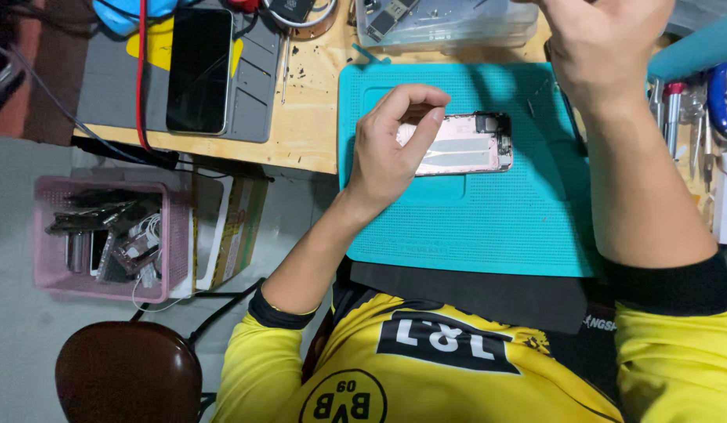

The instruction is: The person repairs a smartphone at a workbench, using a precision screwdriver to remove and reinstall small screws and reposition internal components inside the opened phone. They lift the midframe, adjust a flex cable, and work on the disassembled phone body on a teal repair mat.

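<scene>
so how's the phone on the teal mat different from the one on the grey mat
The opened phone on the teal mat lies widthwise with its bare metal insides showing; the black phone on the grey mat lies lengthwise, closed, its dark screen up. The left hand rests on the opened phone, while nothing touches the black phone. The right hand is raised above the mat's far edge. Both phones lie flat.

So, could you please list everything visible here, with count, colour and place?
opened phone shell: one, silver-pink, on the mat
work mat: one, teal, on the desk
phone: one, black screen, on a grey tray
clear box: one, top of desk
basket: one, pink, full of parts, lower left
stool: one, dark brown, bottom left
hand tools: several, right edge
left hand: on the shell
right hand: raised above the mat
</scene>
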`<action>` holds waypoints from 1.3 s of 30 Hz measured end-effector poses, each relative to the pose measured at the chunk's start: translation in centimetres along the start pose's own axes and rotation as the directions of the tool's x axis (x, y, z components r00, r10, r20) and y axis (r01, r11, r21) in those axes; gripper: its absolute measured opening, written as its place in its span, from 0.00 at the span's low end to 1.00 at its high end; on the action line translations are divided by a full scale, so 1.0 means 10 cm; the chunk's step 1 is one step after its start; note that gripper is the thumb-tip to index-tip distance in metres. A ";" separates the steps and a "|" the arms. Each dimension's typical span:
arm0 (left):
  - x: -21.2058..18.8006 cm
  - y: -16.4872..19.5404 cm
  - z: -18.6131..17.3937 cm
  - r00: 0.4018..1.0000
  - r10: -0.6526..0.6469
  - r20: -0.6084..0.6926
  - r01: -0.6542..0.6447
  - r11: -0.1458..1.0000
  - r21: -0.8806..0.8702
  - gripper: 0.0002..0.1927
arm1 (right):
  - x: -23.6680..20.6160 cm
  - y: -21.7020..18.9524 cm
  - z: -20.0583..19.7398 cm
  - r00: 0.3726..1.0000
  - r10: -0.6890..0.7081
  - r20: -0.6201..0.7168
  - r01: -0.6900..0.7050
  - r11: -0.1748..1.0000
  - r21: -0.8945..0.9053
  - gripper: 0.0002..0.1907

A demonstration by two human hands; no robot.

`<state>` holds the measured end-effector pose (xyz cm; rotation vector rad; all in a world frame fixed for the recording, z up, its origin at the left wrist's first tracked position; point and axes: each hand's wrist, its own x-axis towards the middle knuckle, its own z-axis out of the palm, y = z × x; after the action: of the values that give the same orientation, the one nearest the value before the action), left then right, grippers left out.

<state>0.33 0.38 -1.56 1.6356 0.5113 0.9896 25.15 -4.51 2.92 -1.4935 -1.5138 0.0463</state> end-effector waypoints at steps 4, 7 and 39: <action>0.07 0.02 0.03 0.998 0.025 -0.053 -0.028 0.998 -0.064 0.09 | -0.05 -0.34 -0.18 0.988 0.149 0.034 -0.139 0.783 0.606 0.02; 0.13 0.14 0.04 0.994 0.097 -0.052 -0.099 0.995 -0.026 0.13 | -0.15 -0.55 -0.34 0.987 0.160 0.009 -0.132 0.781 0.611 0.07; 0.11 0.72 0.33 0.943 0.331 0.018 -0.331 0.936 0.122 0.03 | -0.73 -0.88 -0.42 0.977 0.175 -0.118 -0.035 0.687 0.726 0.08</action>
<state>2.48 -2.85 5.39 1.8718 0.3064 1.2266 19.61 -14.78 6.37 -0.8956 -1.0588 0.5138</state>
